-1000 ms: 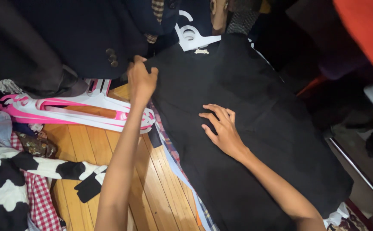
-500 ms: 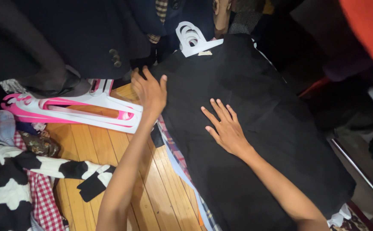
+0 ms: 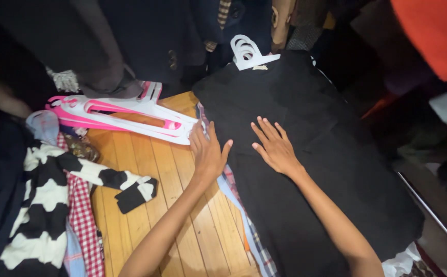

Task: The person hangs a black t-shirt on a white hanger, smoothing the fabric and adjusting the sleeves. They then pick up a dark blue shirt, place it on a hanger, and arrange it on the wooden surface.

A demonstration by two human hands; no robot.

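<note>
Far left, a black-and-white striped top (image 3: 39,205) lies on the wooden floor (image 3: 146,190), pink and white hangers (image 3: 126,115) stacked near its upper edge. The left hand (image 3: 208,151) has slid down from the shoulder and now presses the left edge of the black garment (image 3: 311,143). The right hand (image 3: 275,149) stays flat, fingers spread, mid-cloth. Neither grips; they're smoothing it.

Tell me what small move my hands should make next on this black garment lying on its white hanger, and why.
Probably slide the left hand down the black garment's left edge, smoothing it. That hand sits at the edge by the pink and white hangers, while the right hand lies flat mid-cloth, pinning it. The white hanger is at the collar.
</note>
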